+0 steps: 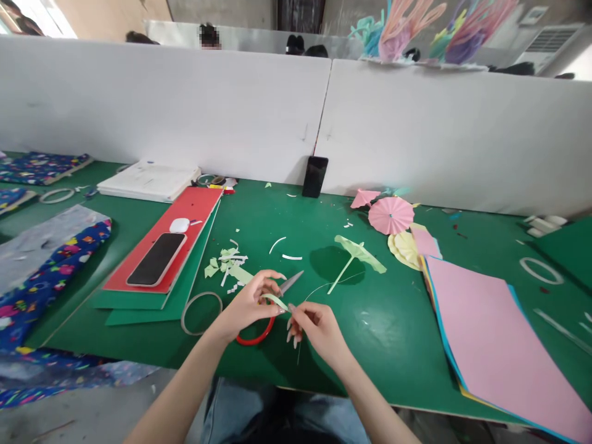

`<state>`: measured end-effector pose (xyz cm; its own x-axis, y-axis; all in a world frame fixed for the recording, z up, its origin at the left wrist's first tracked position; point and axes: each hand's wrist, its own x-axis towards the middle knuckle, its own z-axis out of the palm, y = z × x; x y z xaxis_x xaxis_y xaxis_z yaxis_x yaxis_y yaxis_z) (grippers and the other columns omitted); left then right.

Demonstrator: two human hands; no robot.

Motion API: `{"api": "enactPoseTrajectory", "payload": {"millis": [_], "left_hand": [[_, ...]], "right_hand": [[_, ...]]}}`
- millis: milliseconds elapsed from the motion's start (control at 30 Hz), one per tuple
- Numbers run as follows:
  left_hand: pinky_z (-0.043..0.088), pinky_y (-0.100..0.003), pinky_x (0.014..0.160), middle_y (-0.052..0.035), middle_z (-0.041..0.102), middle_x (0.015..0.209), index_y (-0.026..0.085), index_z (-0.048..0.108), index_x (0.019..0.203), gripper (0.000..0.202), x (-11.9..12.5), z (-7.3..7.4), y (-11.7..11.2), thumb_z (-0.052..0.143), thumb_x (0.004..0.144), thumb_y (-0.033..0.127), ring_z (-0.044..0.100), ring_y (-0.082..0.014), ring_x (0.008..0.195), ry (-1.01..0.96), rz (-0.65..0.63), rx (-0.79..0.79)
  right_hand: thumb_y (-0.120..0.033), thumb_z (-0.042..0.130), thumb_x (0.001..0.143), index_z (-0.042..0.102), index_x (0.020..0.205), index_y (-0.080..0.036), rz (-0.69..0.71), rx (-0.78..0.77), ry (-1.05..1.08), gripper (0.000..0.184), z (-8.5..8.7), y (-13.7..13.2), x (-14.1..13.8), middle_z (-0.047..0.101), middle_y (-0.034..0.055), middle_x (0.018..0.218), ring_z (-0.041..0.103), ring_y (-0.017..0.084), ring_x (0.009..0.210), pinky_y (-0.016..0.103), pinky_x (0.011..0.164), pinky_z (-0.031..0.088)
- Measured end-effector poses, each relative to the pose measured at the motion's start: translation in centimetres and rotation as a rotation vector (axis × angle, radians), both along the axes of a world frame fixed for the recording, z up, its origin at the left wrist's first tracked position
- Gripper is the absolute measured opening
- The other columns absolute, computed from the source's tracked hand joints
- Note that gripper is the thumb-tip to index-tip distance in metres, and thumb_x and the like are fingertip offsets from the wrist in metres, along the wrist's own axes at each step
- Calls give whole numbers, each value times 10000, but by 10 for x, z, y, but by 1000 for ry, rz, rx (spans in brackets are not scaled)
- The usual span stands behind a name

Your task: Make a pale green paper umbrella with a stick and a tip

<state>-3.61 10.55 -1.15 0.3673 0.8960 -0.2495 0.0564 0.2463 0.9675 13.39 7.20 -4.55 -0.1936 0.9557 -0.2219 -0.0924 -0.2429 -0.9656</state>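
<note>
My left hand (252, 302) pinches one end of a small light-green paper strip (276, 300) just above the green table (287, 216). My right hand (312, 325) pinches the strip's other end together with a thin white wire (324, 285) that curves off to the right. Under my hands lie red-handled scissors (259, 336) with the blade tip (291, 282) pointing up right. A light-green paper umbrella (358, 254) on a stick lies just beyond my right hand.
Green paper scraps (229, 264) and a tape ring (201, 312) lie left of my hands. A phone (156, 259) rests on red and green sheets. Pink and yellow paper umbrellas (391, 214) and a stack of coloured paper (490, 333) lie right. A black phone (315, 176) leans on the white divider.
</note>
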Motion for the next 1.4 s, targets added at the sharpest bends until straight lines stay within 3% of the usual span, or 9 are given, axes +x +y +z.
{"api": "enactPoseTrajectory", "payload": {"millis": [167, 300, 433, 500, 700, 833, 967, 1233, 1400], "left_hand": [[437, -295, 851, -59, 600, 1118, 246, 619, 1074, 560, 5, 6, 21, 710, 569, 24, 512, -234, 1121, -68, 51, 62], [470, -382, 861, -64, 638, 1053, 239, 633, 947, 300, -26, 7, 38, 656, 660, 153, 569, -255, 1072, -127, 262, 178], [387, -352, 1014, 7, 591, 1128, 298, 578, 964, 189, -62, 4, 39, 542, 783, 254, 464, -199, 1234, -89, 565, 409], [365, -327, 1037, 9, 598, 1124, 288, 589, 976, 164, -62, -3, 28, 539, 824, 256, 491, -188, 1203, 15, 600, 489], [395, -393, 1036, -71, 626, 1200, 213, 619, 1096, 254, -14, -39, -15, 448, 918, 274, 495, -234, 1230, 406, 251, 603], [295, -451, 1114, -69, 456, 1426, 223, 398, 1380, 431, 4, -62, -22, 383, 950, 253, 360, -231, 1351, 625, 36, 699], [229, -477, 1145, -77, 398, 1466, 200, 250, 1452, 497, 11, -76, -17, 341, 966, 245, 298, -225, 1387, 789, -109, 808], [190, -548, 1137, -127, 396, 1455, 132, 251, 1443, 514, 17, -85, -12, 367, 960, 264, 381, -260, 1342, 988, -212, 975], [165, -525, 1154, -107, 426, 1440, 152, 249, 1449, 521, 15, -89, -12, 373, 960, 279, 385, -241, 1341, 1022, -202, 1024]], "right_hand": [[-487, 597, 810, 599, 612, -167, -253, 55, 20, 376, -3, -6, -18, 596, 8, 522, 549, 119, 466, 248, 494, 458], [-511, 581, 814, 584, 622, -174, -421, 35, 8, 388, -10, 1, 5, 585, 1, 515, 518, 110, 430, 234, 434, 421], [-522, 642, 759, 613, 629, -144, -369, -13, -20, 401, -21, 7, 28, 636, 53, 556, 561, 130, 429, 213, 346, 336], [-549, 626, 758, 621, 661, -134, -320, -28, -22, 427, -25, 9, 25, 667, 81, 607, 580, 140, 425, 203, 316, 291], [-574, 543, 807, 622, 752, -145, -259, 3, -71, 440, -29, 17, 2, 703, 78, 724, 600, 129, 454, 192, 337, 343], [-550, 569, 798, 624, 691, -147, -265, -2, -193, 421, -36, 20, 4, 685, 59, 626, 528, 113, 357, 224, 364, 413], [-542, 553, 810, 632, 704, -155, -269, -12, -289, 409, -41, 17, 6, 678, 53, 603, 509, 121, 328, 231, 335, 397], [-494, 491, 853, 616, 690, -171, -192, -21, -400, 384, -38, 8, 11, 677, 45, 615, 508, 113, 329, 223, 352, 403], [-417, 507, 849, 651, 867, -162, -66, -76, -401, 294, -33, -1, 16, 691, 38, 630, 519, 106, 329, 206, 355, 411]]}}
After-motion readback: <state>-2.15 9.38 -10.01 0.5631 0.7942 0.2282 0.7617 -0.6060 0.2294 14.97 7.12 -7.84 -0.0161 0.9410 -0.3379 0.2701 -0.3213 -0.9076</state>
